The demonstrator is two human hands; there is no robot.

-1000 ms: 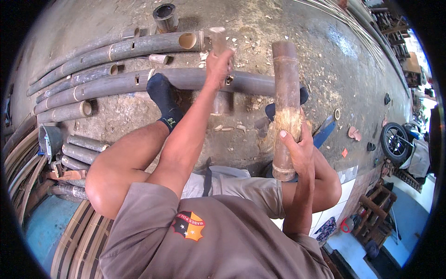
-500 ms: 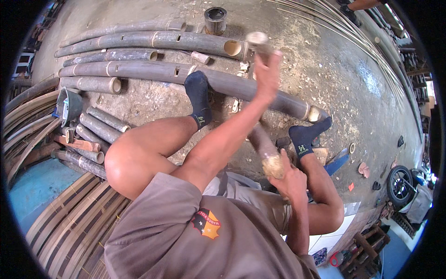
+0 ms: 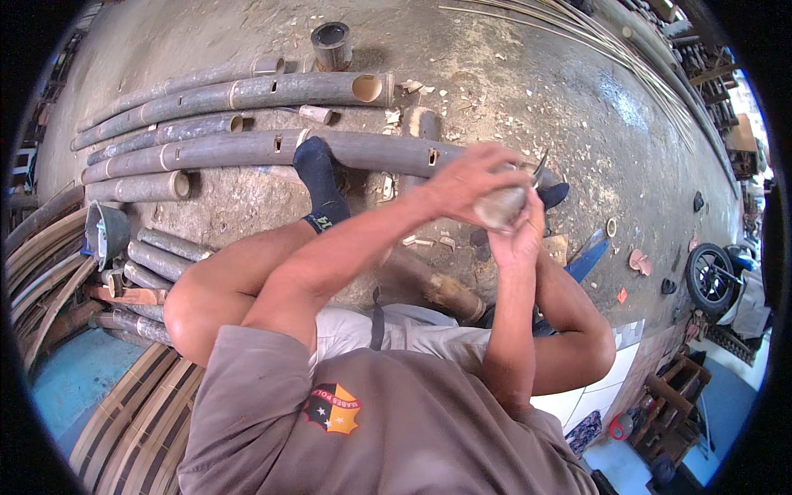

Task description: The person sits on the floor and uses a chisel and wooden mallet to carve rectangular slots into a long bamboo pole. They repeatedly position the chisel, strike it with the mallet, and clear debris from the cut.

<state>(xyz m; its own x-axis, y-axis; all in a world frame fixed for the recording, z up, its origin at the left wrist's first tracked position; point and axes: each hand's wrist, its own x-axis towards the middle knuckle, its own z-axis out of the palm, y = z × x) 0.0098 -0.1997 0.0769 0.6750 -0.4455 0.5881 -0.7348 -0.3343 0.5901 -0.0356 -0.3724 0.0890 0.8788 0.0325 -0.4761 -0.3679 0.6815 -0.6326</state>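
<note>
Bamboo, a short tan-grey bamboo section (image 3: pixel 500 206), sits end-on to the camera, clamped between both hands right in front of the chest. Left hand (image 3: pixel 470 180) lies over the top of it, fingers curled down round the far side; right hand (image 3: pixel 516 239) comes up from below, fingers wrapped round the near side, so the two hands meet on the piece. Its long axis seems to run away and downward towards the thick brown bamboo stub (image 3: pixel 437 285) by the knees, though the hands hide most of it. A thin metal blade tip (image 3: pixel 540 165) pokes up just beside the right hand's knuckles; which hand grips it, I cannot tell. Next out, a dark blue sock (image 3: pixel 318 186) is planted against a long grey bamboo pole (image 3: pixel 247 148) lying crossways. Beyond that, more grey poles, one with an open pale end (image 3: pixel 367 87), and chips strewn on the concrete floor (image 3: pixel 511 74). Farthest off, an upright dark bamboo ring (image 3: pixel 332 43).
</note>
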